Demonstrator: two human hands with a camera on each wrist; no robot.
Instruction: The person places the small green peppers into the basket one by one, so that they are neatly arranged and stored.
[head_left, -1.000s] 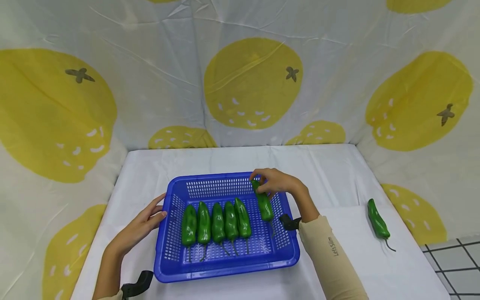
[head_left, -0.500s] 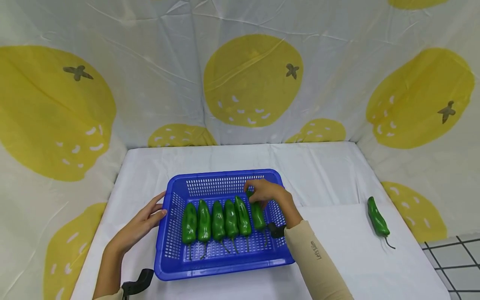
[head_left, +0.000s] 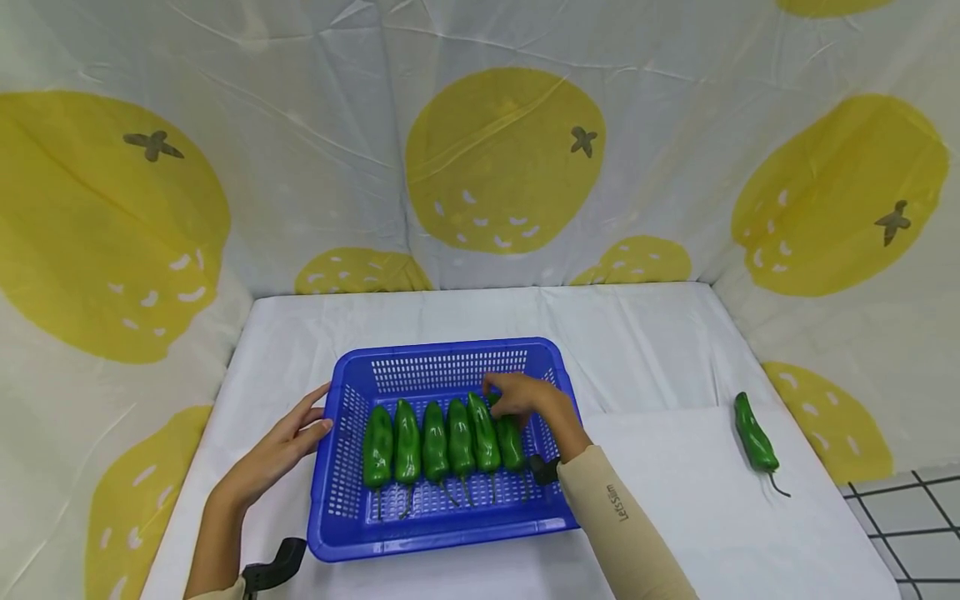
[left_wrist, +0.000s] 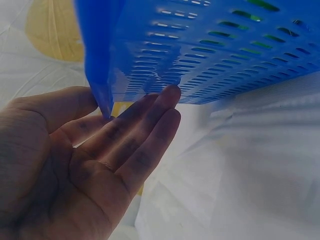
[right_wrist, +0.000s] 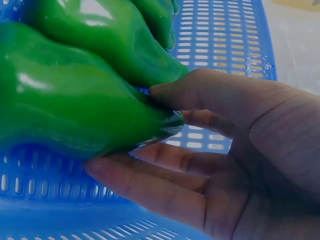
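Note:
Inside the blue plastic basket (head_left: 444, 547), my right hand (head_left: 523, 398) pinches the tip of a glossy green pepper (head_left: 511, 445) between thumb and fingers. That pepper lies at the right end of a row, alongside several others (head_left: 408, 446) with stems toward me. In the right wrist view, the held pepper (right_wrist: 65, 102) lies low over the basket's slotted floor, against its neighbour (right_wrist: 107, 40). My left hand (head_left: 285, 440) rests at the basket's left side. The left wrist view shows its fingers (left_wrist: 149, 152) extended under the rim, along the outer wall, with the thumb at the rim.
One more green pepper (head_left: 755, 437) lies on the white tablecloth (head_left: 675, 500) at the far right. Fabric walls printed with yellow fruit (head_left: 506, 158) enclose the back and sides. Gridded tile flooring (head_left: 918, 517) shows past the table's right edge.
My right hand has moved left and down with the green pepper, from the basket's right wall to the end of the row. The left hand has stayed at the basket's side.

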